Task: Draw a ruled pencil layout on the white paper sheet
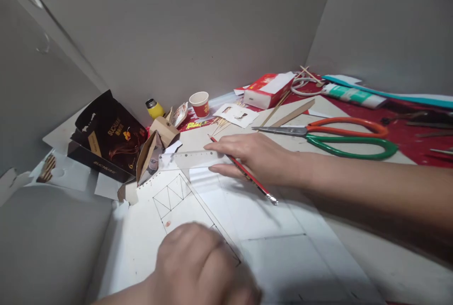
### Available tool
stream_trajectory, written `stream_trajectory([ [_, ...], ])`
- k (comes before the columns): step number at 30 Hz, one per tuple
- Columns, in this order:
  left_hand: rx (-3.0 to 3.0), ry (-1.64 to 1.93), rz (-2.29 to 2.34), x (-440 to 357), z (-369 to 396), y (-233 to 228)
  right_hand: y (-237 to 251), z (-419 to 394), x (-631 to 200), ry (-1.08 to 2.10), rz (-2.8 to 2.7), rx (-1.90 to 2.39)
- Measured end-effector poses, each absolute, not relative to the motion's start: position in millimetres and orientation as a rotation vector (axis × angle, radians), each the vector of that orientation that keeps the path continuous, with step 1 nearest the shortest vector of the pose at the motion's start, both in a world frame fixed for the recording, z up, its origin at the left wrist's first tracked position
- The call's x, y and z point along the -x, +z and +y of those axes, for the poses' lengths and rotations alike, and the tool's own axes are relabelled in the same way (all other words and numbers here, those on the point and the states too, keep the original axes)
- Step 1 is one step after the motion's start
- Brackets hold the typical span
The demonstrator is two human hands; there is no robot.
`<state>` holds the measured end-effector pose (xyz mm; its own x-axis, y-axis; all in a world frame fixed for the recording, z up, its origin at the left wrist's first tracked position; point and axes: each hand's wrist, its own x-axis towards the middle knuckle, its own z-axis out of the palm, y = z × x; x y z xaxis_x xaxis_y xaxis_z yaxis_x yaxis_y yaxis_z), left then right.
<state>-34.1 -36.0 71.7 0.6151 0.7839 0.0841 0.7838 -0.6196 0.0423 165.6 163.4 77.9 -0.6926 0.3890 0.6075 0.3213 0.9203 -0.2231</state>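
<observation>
Right hand [255, 156] flat on clear ruler [191, 160], red pencil [244, 172] held between its fingers, ruler lying across white drawing sheet [269, 220] on table, left hand [201, 265] blurred, resting on sheet, its grip unclear, scissors [339, 136] beyond.

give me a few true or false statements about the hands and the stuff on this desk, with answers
1. The right hand holds a red pencil and rests on a clear ruler. True.
2. The left hand holds the scissors. False: the scissors lie on the desk beyond the right hand; the left hand rests on the white sheet.
3. Both scissor handles are blue. False: one is orange, one green.
4. Pencilled lines and triangles show on the white sheet. True.
5. The paper cup lies tipped over by the left hand. False: it stands upright near the wall.
</observation>
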Motion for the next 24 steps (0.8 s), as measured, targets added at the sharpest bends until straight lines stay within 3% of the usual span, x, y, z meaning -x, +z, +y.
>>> stream_trajectory([
  [3,-2.689,-0.058,1.713,15,-15,73,76,168,-168,0.101,-2.388,0.519],
  [6,-2.496,-0.362,1.758,1,-15,68,75,170,-167,0.089,-2.429,0.505],
  [10,-2.514,-0.380,1.713,-1,-26,43,74,170,-164,0.103,-2.476,0.483],
  [18,-3.211,0.593,1.757,-8,-37,5,72,170,-171,0.264,-2.416,0.477],
  [24,-3.201,0.893,1.496,-10,-36,0,81,160,-189,0.330,-2.516,0.439],
])
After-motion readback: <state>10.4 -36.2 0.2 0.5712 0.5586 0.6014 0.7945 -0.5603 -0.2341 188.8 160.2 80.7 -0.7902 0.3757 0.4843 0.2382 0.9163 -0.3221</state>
